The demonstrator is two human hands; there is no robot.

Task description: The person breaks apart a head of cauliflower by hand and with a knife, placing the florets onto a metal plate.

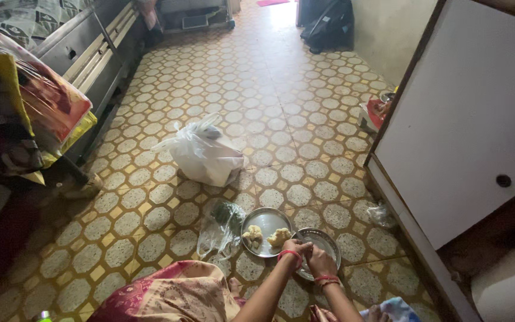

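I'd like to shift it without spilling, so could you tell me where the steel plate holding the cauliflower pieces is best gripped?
Grip the steel plate by its raised rim on the far edge, coming from above. It lies flat on the floor, the cauliflower pieces sit at the near side, and both hands, left hand and right hand, crowd that side.

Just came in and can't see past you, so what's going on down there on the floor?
A person sits on the tiled floor, both hands together over a steel bowl. The left hand and right hand work something small that I cannot make out. Beside them a steel plate holds pale cauliflower pieces; a white plastic bag sits behind.
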